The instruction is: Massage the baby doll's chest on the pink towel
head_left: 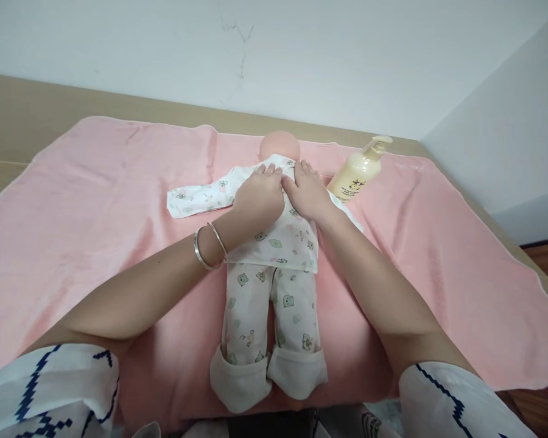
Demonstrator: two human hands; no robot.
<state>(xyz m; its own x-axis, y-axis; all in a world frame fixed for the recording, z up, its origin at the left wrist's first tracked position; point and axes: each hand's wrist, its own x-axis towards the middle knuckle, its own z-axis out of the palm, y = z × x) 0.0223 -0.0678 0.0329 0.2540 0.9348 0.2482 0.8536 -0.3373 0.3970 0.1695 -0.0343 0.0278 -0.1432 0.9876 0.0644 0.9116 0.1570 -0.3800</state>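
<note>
Hands, 2: left (261, 198) and right (307, 191), both flattish, fingers close, on doll's printed top (278, 243), holding nothing visible.

Setting: looking like a home room or baby-care practice room, exact kind unclear
Blanket (73, 231): covering a pale wood-toned surface (27, 106)
Wall (329, 61): rising behind the blanket, showing dark marks
Baby things: printed clothes (274, 246) and pump bottle (354, 176) resting on the blanket

"Where's the doll (276, 246)?"
"Mid-frame on the blanket (73, 243), which lies on the counter (22, 115)."
"And the bottle (354, 175)?"
"Right of the doll's head (280, 145), upper right, with the wall (329, 61) behind."
</note>
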